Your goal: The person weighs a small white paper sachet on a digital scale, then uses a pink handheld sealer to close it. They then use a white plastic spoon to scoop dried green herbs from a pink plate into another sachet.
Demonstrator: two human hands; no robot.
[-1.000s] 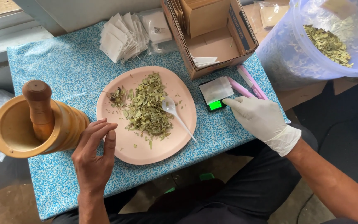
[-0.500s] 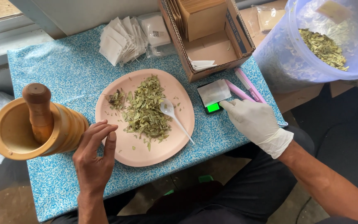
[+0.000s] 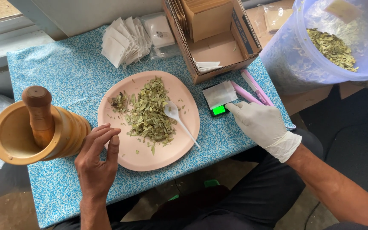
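My bare left hand (image 3: 96, 159) rests on the table at the left rim of a pink plate (image 3: 173, 151), fingers curled together and holding nothing. The plate carries a heap of dried green leaves (image 3: 148, 113) and a white plastic spoon (image 3: 179, 121). My right hand (image 3: 260, 125), in a white glove, lies beside a small black pocket scale (image 3: 219, 100) with a lit green display. Its forefinger touches the scale's edge. A small white sachet lies on the scale.
A wooden mortar with pestle (image 3: 33, 127) stands at the left table edge. White sachets (image 3: 124, 40) are stacked at the back. An open cardboard box (image 3: 218, 38), pink pens (image 3: 252, 89) and a large plastic tub of dried leaves (image 3: 333, 42) sit to the right.
My gloved right hand has shifted slightly along the scale; my left hand stays by the plate. The view has moved a little.
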